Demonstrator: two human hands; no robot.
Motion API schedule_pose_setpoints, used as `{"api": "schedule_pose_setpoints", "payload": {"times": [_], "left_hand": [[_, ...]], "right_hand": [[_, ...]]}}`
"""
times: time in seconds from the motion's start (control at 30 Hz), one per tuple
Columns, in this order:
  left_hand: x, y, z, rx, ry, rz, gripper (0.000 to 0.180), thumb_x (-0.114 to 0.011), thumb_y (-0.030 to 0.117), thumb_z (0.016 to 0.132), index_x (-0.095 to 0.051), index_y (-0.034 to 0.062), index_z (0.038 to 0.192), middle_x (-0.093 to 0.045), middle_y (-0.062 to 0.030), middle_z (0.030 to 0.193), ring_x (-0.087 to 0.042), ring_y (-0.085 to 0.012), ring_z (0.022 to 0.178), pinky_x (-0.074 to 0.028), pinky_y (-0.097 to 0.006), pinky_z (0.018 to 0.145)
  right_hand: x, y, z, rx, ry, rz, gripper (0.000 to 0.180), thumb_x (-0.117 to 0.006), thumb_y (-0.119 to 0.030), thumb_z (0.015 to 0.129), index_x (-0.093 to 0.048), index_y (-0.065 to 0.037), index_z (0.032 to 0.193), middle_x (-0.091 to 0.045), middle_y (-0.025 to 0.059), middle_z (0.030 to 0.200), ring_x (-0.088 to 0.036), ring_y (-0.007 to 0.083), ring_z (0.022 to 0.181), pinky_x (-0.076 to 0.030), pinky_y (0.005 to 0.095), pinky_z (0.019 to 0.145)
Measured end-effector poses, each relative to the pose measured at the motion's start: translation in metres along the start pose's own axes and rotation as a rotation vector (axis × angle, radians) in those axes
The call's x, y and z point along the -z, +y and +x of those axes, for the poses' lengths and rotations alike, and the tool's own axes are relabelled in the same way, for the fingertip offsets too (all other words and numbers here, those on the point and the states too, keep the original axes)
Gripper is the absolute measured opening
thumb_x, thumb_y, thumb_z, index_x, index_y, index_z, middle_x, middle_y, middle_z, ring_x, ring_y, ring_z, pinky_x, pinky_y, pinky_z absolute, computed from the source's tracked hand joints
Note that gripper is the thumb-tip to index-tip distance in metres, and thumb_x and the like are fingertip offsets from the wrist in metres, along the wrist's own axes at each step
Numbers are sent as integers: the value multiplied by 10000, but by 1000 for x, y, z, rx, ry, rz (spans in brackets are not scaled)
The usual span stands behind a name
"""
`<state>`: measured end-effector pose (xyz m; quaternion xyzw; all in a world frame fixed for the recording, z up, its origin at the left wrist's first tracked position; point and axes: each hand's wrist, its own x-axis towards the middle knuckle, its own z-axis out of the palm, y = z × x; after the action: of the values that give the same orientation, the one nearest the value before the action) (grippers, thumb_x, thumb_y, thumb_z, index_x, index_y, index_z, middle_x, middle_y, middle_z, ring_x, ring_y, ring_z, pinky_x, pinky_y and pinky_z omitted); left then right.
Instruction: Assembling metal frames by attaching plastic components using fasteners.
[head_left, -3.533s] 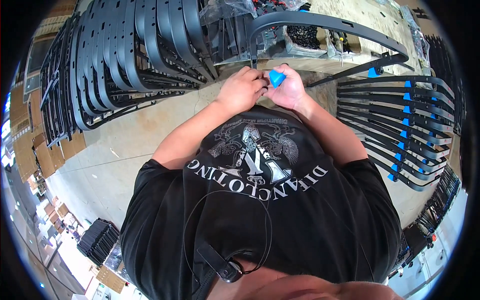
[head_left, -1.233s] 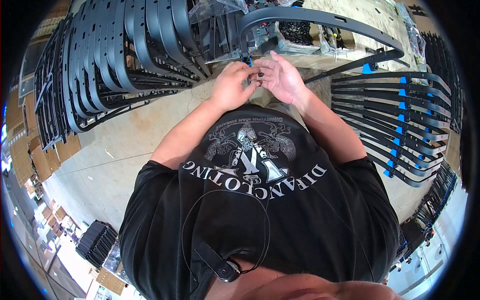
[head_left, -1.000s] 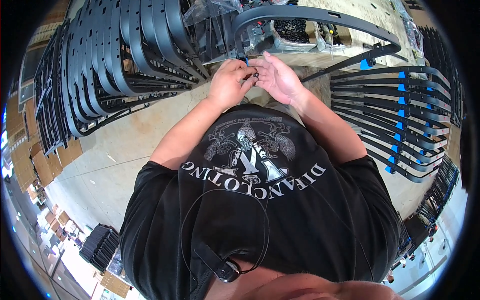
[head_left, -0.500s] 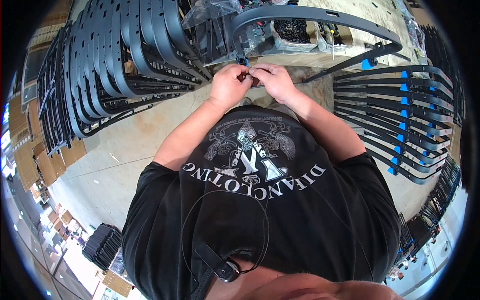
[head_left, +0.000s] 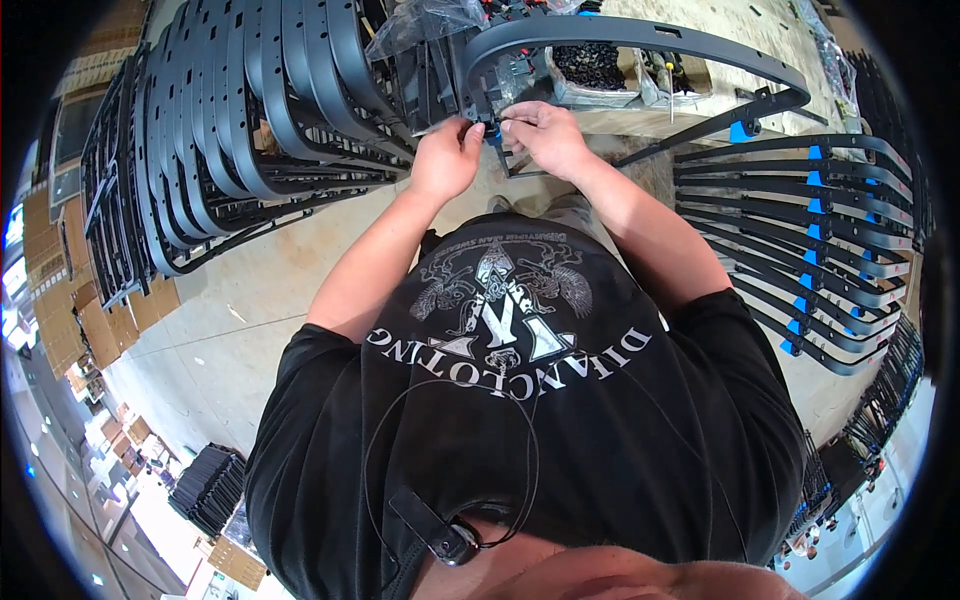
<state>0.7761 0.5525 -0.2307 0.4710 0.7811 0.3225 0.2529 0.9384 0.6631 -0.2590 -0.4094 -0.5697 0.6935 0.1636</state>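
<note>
A long curved black plastic frame piece (head_left: 640, 38) arches across the top of the view, its left end bending down toward my hands. My left hand (head_left: 445, 155) and my right hand (head_left: 540, 135) meet at that end, fingers pinched together around a small blue plastic clip (head_left: 493, 131) pressed against the frame. Only a sliver of the blue clip shows between my fingertips. My forearms reach up from my black printed T-shirt.
A dense stack of curved black frames (head_left: 230, 120) fills the upper left. To the right, a row of black frames with blue clips (head_left: 810, 250) lies on the floor. A box of small black parts (head_left: 590, 65) and clear plastic bags (head_left: 430, 20) sit behind the frame.
Earlier my right hand held the blue clip in plain sight away from the frame. Both hands have since moved up to the frame's end, where the clip is now mostly hidden between my fingers.
</note>
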Motion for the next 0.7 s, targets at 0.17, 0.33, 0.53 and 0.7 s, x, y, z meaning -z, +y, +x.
{"api": "schedule_pose_setpoints", "payload": {"times": [0.17, 0.33, 0.53, 0.7], "left_hand": [[7, 14, 14, -87, -194, 270, 338, -549, 279, 1024, -677, -25, 950, -683, -279, 954, -639, -486, 947, -517, -533, 823], [12, 20, 19, -68, -291, 369, 358, -509, 268, 1019, -701, -20, 928, -705, -257, 976, -667, -439, 967, -519, -526, 869], [12, 18, 22, -49, -317, 348, 348, -514, 270, 1019, -686, -23, 946, -686, -283, 963, -652, -468, 946, -503, -549, 852], [11, 19, 20, -61, -304, 343, 338, -522, 268, 1013, -689, -19, 946, -686, -282, 961, -652, -471, 940, -504, -550, 850]], "right_hand": [[-4, 0, 7, 29, -5, -22, 264, -703, -114, 935, -683, 44, 1145, -723, 75, 860, -667, 119, 715, -561, 275, 676], [-1, -5, 14, -57, -73, 2, 243, -696, -134, 945, -695, 49, 1105, -723, 82, 853, -646, 117, 689, -542, 273, 645], [-12, -16, 21, -287, 0, -195, 438, -584, -351, 1011, -694, 73, 1013, -710, 126, 835, -644, 210, 708, -534, 366, 732], [-17, 5, 19, 148, 149, -304, 445, -547, -367, 1000, -708, 47, 978, -718, 235, 936, -692, 369, 914, -513, 433, 852]]}}
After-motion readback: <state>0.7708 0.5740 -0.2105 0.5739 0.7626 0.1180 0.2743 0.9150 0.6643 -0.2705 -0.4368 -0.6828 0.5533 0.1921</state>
